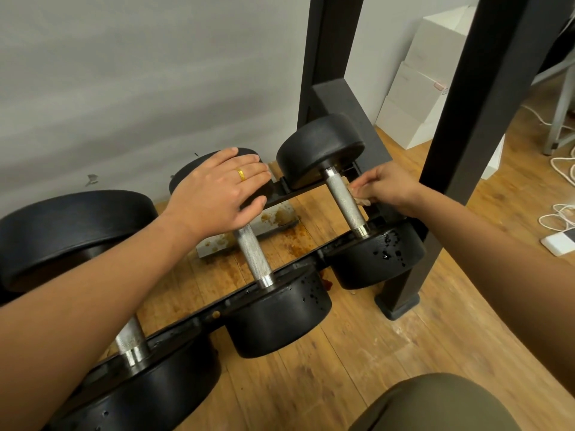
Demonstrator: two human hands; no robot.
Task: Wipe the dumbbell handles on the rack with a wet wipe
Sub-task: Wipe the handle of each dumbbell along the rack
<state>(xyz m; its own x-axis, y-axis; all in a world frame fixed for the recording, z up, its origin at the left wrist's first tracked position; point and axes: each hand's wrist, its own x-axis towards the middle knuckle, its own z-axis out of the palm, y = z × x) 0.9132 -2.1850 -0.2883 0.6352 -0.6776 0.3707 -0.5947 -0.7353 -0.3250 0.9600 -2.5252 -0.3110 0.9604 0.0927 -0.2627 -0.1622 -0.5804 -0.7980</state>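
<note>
Centre of frame: I log three dumbbells lying across the low black rack [199, 318].

Left hand [217, 194] lies flat, fingers straight, on the far head of the middle dumbbell [280, 309]. It grips nothing. Gold ring on one finger.

Right hand [385, 189], centre right, has its fingers curled, pinching the wet wipe [362, 201] against the right side of the rightmost dumbbell handle [343, 202]. The wipe is mostly hidden by the fingers; only a pale crumpled edge shows.

Brown stains on the wood floor [342, 353] under the rack.
</note>
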